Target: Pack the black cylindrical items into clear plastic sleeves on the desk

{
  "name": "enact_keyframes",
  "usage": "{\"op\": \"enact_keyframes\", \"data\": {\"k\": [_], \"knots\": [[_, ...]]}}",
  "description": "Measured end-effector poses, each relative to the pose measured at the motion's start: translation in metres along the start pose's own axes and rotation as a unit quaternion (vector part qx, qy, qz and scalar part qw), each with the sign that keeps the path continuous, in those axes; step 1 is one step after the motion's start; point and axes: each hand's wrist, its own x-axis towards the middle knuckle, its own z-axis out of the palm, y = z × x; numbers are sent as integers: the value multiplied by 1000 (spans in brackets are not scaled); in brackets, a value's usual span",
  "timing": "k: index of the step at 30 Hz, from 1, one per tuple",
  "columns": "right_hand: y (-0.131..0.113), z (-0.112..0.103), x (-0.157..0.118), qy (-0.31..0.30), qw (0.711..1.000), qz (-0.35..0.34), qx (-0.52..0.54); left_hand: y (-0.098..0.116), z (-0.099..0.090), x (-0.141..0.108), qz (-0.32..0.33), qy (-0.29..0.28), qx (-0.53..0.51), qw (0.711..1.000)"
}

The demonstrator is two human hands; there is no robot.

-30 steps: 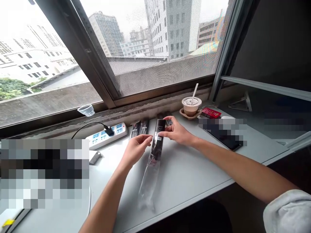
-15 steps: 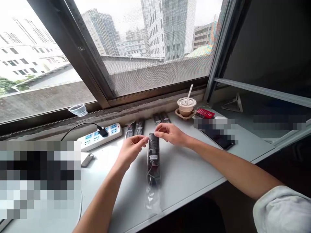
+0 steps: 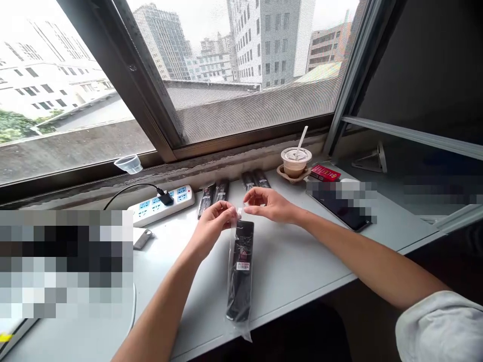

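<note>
A long black item in a clear plastic sleeve (image 3: 243,271) lies upright in the view near the desk's front edge, a small white barcode label on it. My left hand (image 3: 218,221) pinches the sleeve's top end between thumb and fingers. Just to the right, my right hand (image 3: 269,204) has its thumb and index finger apart, close to the same end, with nothing visible between them. Behind my hands lie two wrapped black packages (image 3: 206,201) on the left and two more (image 3: 261,180) further right.
On the desk (image 3: 302,256), a power strip (image 3: 186,197) with a black plug stands left, a lidded drink cup (image 3: 296,160) at the back. A red box (image 3: 326,173) and black phone (image 3: 341,208) lie right. A clear plastic cup (image 3: 129,164) rests by the window.
The sleeved item has shifted down toward the desk edge, and its sleeve top now shows at my left fingertips. My right hand's thumb and index finger have parted. The view has shifted slightly.
</note>
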Motion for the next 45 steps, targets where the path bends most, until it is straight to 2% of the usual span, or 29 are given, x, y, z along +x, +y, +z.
{"op": "enact_keyframes", "data": {"k": [2,4,9,11,13,16,18,24,32,36,41,45], "knots": [[1,-1,1,19,1000,23,10,0,-1,0,-6,-7,-26,1000],[0,-2,1,15,998,56,38,0,-2,1,-7,11,-48,999],[-4,-3,-1,-124,979,122,106,0,-1,3,17,88,-81,993],[-5,-2,-2,-147,975,126,107,1,-1,2,20,101,-90,991],[-4,-1,-2,-136,977,123,106,1,0,2,-2,90,-89,992],[-2,0,-2,-100,981,124,115,1,-2,0,-50,30,-48,997],[-1,0,-2,-86,979,130,129,0,-3,0,-59,4,-22,998],[-3,0,-3,-129,968,144,158,0,-7,-1,-45,-19,-35,998],[-2,1,-3,-74,967,144,194,0,-8,0,-46,-13,-58,997],[0,0,-2,-45,968,127,212,0,-8,0,-7,5,-73,997],[1,-1,0,-17,969,88,232,4,-7,-2,-14,-50,-108,993],[-4,0,-1,-31,970,87,225,6,-2,-5,-21,-53,-88,994]]}}
